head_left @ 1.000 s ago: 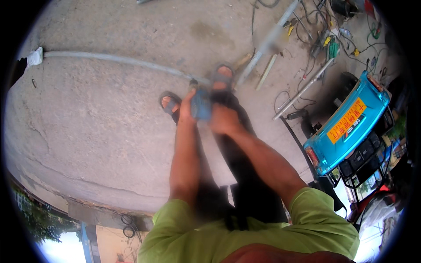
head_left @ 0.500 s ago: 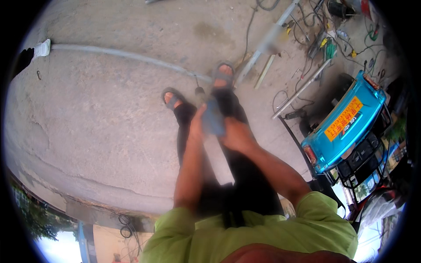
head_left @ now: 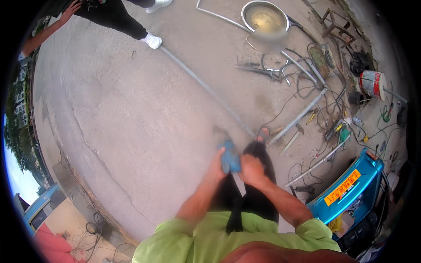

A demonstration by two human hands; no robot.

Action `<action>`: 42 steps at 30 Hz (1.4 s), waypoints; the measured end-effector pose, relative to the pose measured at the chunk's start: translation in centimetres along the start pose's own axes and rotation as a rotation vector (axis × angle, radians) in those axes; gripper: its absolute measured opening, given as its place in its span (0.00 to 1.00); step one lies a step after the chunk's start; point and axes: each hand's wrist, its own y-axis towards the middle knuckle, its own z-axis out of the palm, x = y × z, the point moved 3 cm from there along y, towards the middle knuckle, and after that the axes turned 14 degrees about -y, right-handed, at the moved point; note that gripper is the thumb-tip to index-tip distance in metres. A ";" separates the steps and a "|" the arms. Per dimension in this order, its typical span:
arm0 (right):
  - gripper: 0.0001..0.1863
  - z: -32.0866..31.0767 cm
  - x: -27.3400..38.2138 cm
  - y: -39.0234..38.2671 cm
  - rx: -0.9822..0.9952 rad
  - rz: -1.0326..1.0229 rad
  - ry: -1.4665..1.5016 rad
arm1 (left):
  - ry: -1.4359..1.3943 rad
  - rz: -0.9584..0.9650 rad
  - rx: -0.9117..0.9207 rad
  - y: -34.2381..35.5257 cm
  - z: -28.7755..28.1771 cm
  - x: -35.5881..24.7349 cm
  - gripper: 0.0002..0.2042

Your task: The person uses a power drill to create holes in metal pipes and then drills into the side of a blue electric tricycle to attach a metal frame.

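Both hands are together in front of my thighs, around a blue power drill [head_left: 230, 158]. My left hand [head_left: 217, 164] closes on its left side, with the thumb up near the top. My right hand [head_left: 251, 169] wraps the drill's right side, its fingers curled. Motion blurs the drill's front end, so its tip cannot be made out. Past it, a long grey metal pipe [head_left: 204, 87] lies on the concrete and runs to my sandalled foot [head_left: 263, 134]. My other foot is not visible.
A person in white shoes [head_left: 152, 40] stands at the pipe's far end. A round basin [head_left: 265, 18] sits at the far side. Cables, a hammer [head_left: 300, 128], a metal frame [head_left: 298, 117] and a red-and-white bucket [head_left: 372, 84] lie right. A blue vehicle [head_left: 351, 188] stands near right.
My view has swung, bringing the basin and more of the other person into sight. The drill stays in both hands, now tilted differently, and my left foot has left view.
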 end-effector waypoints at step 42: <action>0.13 17.3 -9.4 -34.0 -0.190 0.835 1.068 | 0.416 0.694 0.461 -14.0 30.2 -32.5 0.25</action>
